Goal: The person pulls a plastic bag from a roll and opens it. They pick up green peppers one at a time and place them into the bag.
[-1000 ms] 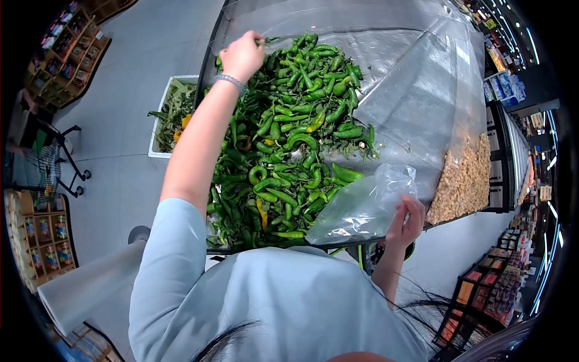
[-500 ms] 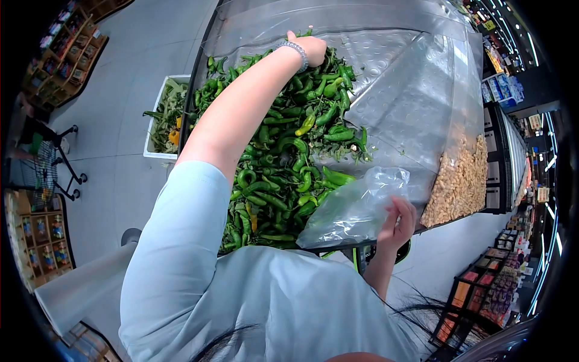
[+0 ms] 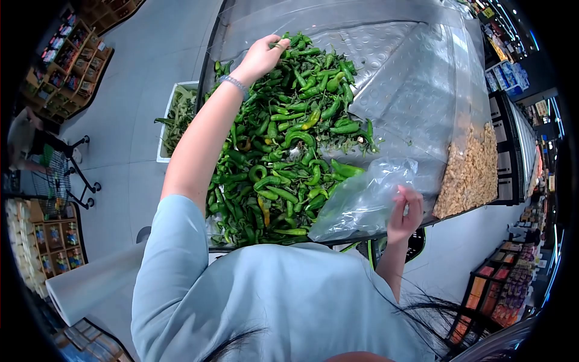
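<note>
Across the pile of green peppers point(image 3: 295, 142) stretches my left arm, a beaded bracelet at its wrist. My left hand point(image 3: 263, 57) is at the far edge of the pile, thumb and fingers pinched on a green pepper that they mostly hide. At the near right of the pile lies a clear plastic bag point(image 3: 356, 208), crumpled, partly over the peppers. My right hand point(image 3: 405, 216) is at the bag's right edge, fingers curled in; the bag's edge seems held there, though the see-through film makes the contact hard to see.
Shelled-looking tan nuts point(image 3: 467, 175) lie at the right of the metal display point(image 3: 386, 130). A white box point(image 3: 161, 142) of green vegetables stands on the floor at left. A roll of plastic bags point(image 3: 90, 280) is at my near left. A person with a shopping cart point(image 3: 57, 181) is farther left.
My left hand has shifted left along the far edge of the peppers, its fingers now pinched together. My right hand stays beside the bag. The whole view has shifted slightly.
</note>
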`<state>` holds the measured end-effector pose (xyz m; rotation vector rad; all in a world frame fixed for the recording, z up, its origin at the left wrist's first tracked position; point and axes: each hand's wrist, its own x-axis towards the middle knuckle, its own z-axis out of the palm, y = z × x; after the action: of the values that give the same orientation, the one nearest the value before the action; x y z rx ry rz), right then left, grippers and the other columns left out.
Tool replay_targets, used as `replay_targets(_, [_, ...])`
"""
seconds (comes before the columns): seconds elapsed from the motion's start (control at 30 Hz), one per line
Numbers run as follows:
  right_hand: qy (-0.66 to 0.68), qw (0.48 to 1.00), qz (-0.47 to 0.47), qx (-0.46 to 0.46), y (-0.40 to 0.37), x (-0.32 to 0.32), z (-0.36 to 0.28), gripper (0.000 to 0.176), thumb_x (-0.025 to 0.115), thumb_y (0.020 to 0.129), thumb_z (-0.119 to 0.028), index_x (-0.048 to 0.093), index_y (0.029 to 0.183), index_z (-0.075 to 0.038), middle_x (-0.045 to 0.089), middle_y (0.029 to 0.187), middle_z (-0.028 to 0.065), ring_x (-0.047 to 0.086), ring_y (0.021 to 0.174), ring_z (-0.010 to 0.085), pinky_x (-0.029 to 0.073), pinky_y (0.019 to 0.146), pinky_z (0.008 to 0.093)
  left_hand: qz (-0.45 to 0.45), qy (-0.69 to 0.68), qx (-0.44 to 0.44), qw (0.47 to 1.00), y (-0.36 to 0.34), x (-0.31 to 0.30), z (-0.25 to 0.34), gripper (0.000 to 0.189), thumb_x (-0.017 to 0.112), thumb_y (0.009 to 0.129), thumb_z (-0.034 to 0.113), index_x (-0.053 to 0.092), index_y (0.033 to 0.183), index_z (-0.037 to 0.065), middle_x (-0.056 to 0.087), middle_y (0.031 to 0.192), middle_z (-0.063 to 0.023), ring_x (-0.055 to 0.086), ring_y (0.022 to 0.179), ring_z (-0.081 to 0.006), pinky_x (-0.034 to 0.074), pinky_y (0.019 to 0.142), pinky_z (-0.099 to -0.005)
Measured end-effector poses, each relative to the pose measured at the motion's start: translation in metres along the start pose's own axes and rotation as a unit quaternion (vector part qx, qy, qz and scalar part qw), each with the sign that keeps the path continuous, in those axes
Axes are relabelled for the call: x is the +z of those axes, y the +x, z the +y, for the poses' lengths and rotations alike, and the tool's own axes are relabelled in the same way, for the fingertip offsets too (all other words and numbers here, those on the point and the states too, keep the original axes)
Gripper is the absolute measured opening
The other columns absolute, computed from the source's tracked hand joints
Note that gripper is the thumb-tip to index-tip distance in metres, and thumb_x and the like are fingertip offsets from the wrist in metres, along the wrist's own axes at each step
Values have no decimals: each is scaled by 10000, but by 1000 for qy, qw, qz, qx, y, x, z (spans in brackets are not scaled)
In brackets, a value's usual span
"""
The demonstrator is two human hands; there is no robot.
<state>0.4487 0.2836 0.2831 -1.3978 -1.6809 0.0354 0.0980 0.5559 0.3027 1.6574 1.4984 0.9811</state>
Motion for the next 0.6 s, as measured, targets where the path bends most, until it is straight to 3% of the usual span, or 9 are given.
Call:
replay_targets(0.1, [1,1000,-12,8,-3,-2,-2,243,508,796,95,649,960,-15,609,866,99,586,743,215,473,686,297,-47,-348,-102,931,-32,-1,-15,317,531,956,307,554,1132,45,600,1025,-82,627,890,-184,519,798,-349])
replay_targets(0.17, [0,1000,-19,13,-6,-2,-3,250,505,799,92,653,969,-18,607,876,101,592,754,212,482,676,295,-97,-408,-153,895,-54,-4,-7,311,545,950,207,475,1197,32,538,985,-61,625,868,-175,526,737,-296])
replay_targets(0.23, [0,1000,-18,10,-9,-1,-2,257,504,802,88,655,978,-21,605,888,103,596,764,209,493,661,294,-104,-361,-184,908,-66,-8,-3,342,546,946,172,437,1238,30,522,925,-47,609,821,-147,514,676,-279])
replay_targets(0.37, [-6,1000,-10,-23,-6,0,-5,188,509,859,3,643,989,-9,607,895,90,573,706,177,467,659,291,-164,-510,-138,833,-71,-25,0,372,537,947,141,407,1282,44,582,1070,-105,558,724,-105,465,595,-262])
replay_targets(0.4, [-11,1000,-9,-24,-6,0,-5,187,508,860,1,643,990,-8,605,904,90,573,706,175,468,656,285,-143,-514,-114,838,-75,-23,5,385,470,979,194,408,1324,34,544,1233,-154,581,802,-124,518,658,-256])
replay_targets(0.5, [-10,1000,-10,-14,-7,0,-6,196,507,852,16,645,989,-11,601,931,100,580,740,179,491,647,277,-140,-610,-103,773,-93,-22,23,425,428,992,245,379,1355,29,481,1316,-190,595,1004,-199,547,829,-351])
replay_targets(0.53, [-1,1000,-14,-1,-8,-1,-7,208,507,841,35,648,985,-15,602,941,108,588,774,188,513,642,281,-155,-623,-97,761,-96,-22,24,458,394,998,276,356,1369,11,421,1367,-209,529,1167,-270,497,955,-455])
replay_targets(0.6, [17,1000,-11,11,-10,-2,-9,225,505,832,58,649,987,-19,601,952,115,596,794,190,532,633,279,-148,-671,-103,719,-116,-17,36,509,401,992,288,304,1386,-19,380,1395,-221,466,1229,-328,417,1020,-511])
